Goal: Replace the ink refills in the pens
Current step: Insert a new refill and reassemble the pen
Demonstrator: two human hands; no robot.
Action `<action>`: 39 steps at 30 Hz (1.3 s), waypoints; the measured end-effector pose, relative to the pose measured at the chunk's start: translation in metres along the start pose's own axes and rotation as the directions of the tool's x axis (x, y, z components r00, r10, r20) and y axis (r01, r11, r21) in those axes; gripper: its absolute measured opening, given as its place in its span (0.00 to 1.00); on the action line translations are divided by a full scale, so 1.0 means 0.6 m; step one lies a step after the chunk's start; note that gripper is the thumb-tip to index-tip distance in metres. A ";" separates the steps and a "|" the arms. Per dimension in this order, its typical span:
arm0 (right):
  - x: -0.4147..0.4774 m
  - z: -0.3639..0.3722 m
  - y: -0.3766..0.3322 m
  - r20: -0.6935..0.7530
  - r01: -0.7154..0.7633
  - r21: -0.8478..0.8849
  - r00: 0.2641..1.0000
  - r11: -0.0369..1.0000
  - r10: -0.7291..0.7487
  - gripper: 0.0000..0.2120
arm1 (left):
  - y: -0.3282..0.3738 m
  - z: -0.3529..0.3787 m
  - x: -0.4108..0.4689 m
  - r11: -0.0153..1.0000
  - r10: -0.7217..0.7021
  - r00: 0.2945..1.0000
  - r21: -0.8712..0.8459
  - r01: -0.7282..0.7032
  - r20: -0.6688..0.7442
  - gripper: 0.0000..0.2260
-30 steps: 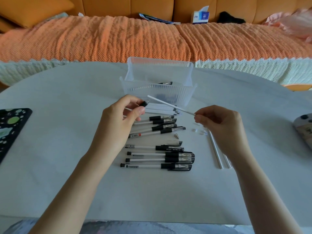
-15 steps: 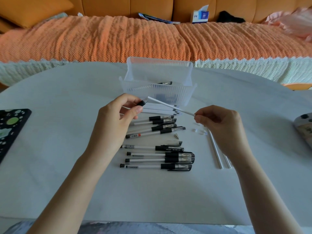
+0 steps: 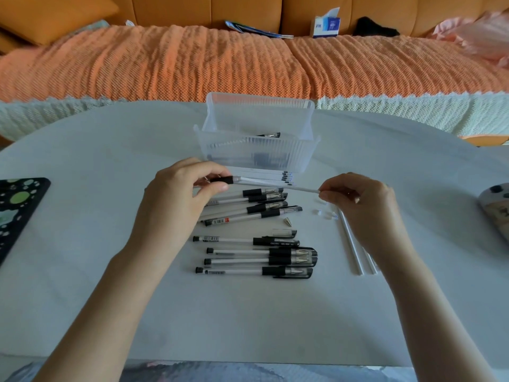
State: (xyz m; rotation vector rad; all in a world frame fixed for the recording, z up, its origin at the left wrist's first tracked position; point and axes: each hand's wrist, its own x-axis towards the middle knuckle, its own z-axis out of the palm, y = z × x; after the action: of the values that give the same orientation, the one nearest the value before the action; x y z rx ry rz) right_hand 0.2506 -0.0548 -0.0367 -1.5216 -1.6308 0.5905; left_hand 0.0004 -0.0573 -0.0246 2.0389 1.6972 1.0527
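Note:
My left hand (image 3: 181,197) grips a pen barrel (image 3: 221,180) by its black grip section. A white ink refill (image 3: 278,185) runs from the barrel's open end to my right hand (image 3: 360,205), which pinches its far tip. Below lie several black-and-clear gel pens (image 3: 256,252) in rows on the white table (image 3: 248,312). A small metal pen tip (image 3: 288,221) and a loose clear cap (image 3: 283,232) lie among them. Spare white refills (image 3: 264,175) lie in a bunch in front of the box.
A clear plastic box (image 3: 256,158) stands behind the hands with a pen inside. Used refills (image 3: 354,255) and small clear caps (image 3: 326,215) lie under my right hand. A black dotted case (image 3: 16,208) is at the left edge, a patterned object (image 3: 495,205) at the right. An orange sofa lies beyond.
The refill has tilted down to nearly level and its left end now sits in the mouth of the barrel held by my left hand. Both hands stay in about the same place.

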 end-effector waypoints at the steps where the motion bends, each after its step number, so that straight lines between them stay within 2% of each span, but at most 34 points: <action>1: 0.000 0.000 0.001 0.004 0.014 -0.012 1.000 1.000 -0.014 0.06 | -0.001 -0.002 0.000 0.999 0.017 1.000 0.033 -0.017 0.021 0.05; 4: -0.001 0.008 -0.003 0.025 0.064 -0.017 0.998 0.998 -0.064 0.05 | 0.005 0.003 -0.003 0.997 0.041 0.994 0.059 -0.047 0.102 0.05; 12: -0.021 0.043 -0.035 0.128 0.219 0.037 0.967 0.975 -0.222 0.03 | 0.032 0.047 -0.021 0.991 0.109 0.967 -0.099 -0.088 0.231 0.08; 17: -0.022 0.038 -0.039 0.167 0.080 0.163 0.980 0.983 -0.108 0.05 | 0.035 0.049 -0.024 0.987 0.089 0.971 -0.149 -0.057 0.221 0.09; 20: -0.020 0.033 -0.035 0.187 -0.024 0.293 0.982 0.956 -0.032 0.09 | 0.040 0.046 -0.023 0.985 0.091 0.977 -0.161 -0.060 0.192 0.06; 22: -0.018 0.029 -0.032 0.190 -0.067 0.316 0.982 0.946 0.006 0.05 | 0.042 0.045 -0.022 0.987 0.088 0.980 -0.146 -0.062 0.177 0.04; 29: -0.020 0.030 -0.038 0.241 -0.063 0.251 0.970 0.966 0.001 0.05 | 0.041 0.048 -0.026 0.984 0.156 0.976 -0.105 -0.141 0.151 0.05; 35: -0.026 0.031 -0.048 0.269 -0.053 0.240 0.963 0.969 -0.014 0.06 | 0.047 0.054 -0.028 0.989 0.147 0.985 -0.013 -0.146 0.092 0.05; 39: -0.027 0.032 -0.050 0.246 -0.014 0.230 0.968 0.973 -0.044 0.05 | 0.051 0.057 -0.028 0.988 0.150 0.984 -0.060 -0.144 0.093 0.02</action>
State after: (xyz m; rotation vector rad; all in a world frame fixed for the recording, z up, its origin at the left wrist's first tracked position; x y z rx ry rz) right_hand 0.2165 -0.0721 -0.0274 -1.3044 -1.6907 0.9609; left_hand 0.0456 -0.0734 -0.0348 2.1713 1.4746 1.0137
